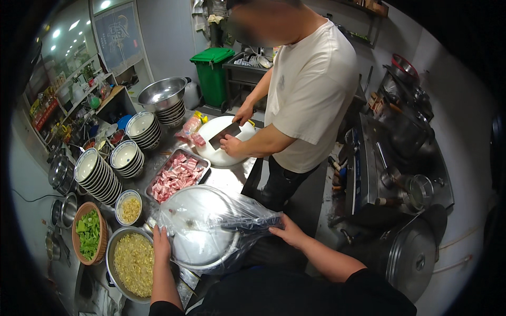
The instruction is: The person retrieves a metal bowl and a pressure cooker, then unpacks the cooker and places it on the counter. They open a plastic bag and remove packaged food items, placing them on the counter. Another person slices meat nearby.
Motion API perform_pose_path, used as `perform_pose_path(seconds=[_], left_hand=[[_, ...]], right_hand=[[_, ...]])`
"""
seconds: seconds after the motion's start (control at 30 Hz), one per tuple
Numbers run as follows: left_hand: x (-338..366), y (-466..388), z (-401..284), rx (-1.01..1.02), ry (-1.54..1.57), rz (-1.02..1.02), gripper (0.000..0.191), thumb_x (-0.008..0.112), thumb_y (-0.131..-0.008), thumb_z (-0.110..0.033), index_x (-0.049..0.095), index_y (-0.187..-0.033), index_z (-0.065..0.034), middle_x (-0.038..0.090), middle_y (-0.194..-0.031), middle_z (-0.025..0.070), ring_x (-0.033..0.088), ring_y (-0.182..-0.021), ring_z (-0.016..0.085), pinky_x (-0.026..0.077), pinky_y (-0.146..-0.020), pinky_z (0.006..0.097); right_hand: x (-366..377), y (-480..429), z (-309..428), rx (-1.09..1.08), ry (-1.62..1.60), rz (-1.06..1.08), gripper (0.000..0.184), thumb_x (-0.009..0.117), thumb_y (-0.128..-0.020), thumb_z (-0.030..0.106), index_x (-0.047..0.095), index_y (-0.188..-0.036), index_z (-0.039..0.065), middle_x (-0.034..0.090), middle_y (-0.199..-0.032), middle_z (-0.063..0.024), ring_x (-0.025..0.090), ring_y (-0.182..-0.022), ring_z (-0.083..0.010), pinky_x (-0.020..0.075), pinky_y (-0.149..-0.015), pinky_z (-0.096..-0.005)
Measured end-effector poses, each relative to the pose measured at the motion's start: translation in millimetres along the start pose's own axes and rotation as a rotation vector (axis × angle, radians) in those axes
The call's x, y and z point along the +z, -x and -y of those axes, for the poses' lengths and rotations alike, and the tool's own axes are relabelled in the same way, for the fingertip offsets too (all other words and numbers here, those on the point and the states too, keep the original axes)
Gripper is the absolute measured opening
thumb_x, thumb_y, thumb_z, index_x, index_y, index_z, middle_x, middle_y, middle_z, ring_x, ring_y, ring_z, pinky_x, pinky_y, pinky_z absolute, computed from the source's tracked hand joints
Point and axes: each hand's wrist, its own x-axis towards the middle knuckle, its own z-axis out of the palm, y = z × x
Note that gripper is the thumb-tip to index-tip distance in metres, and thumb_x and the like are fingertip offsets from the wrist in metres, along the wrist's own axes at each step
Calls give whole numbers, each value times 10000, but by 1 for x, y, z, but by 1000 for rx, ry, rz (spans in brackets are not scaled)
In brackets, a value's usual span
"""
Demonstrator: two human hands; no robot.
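A clear plastic bag (253, 213) lies over a round metal lid or pan (205, 241) at the table's near edge. My right hand (290, 231) grips the bag's bunched right end. At the bag's left side, my left hand (161, 243) rests with fingers extended; whether it pinches the plastic is hard to tell. Left of that hand stands a metal bowl of bean sprouts (134, 264). Beyond the bag is a metal tray (207, 164) of cut raw meat (178, 175). A bowl of chopped garlic or ginger (128, 207) and a basket of green leaves (89, 233) stand to the left.
Across the table a person (312, 79) holds a cleaver (224, 135) over a round white cutting board (221, 156), with packaged meat (191, 128) beside it. Stacked bowls (97, 175) and a large steel basin (162, 93) line the left. A stove counter (431, 158) with pots is at right.
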Motion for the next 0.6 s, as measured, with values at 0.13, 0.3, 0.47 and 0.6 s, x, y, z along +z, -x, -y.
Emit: perform_pose_path(seconds=[0.13,0.3,0.47,0.6], left_hand=[[4,2,15,-28,152,-99,596,466,-1077,-345,413,-1491,79,457,-1528,240,445,-1406,326,317,-1183,377],[8,39,30,-329,677,-219,590,415,-1083,-436,514,-1435,27,558,-1431,190,523,-1317,275,367,-1142,370],[44,127,9,-692,977,-263,684,463,-1014,-596,559,-1413,-49,598,-1409,113,567,-1284,300,405,-1122,414],[65,164,8,-749,1214,91,657,478,-1010,-560,516,-1466,-87,531,-1512,89,483,-1383,305,379,-1157,483]], right_hand=[[-12,1,-4,43,66,10,531,758,-938,188,500,-1374,29,620,-1308,-80,578,-1194,-182,455,-1047,-357],[-20,7,10,179,378,49,577,804,-871,295,568,-1317,15,663,-1243,-163,643,-1130,-252,506,-977,-377],[-12,16,35,16,640,175,536,814,-830,273,620,-1261,18,690,-1158,-184,678,-1066,-324,535,-923,-405],[-2,22,44,61,607,304,478,811,-829,217,637,-1227,17,705,-1093,-167,693,-1009,-302,543,-895,-396]])
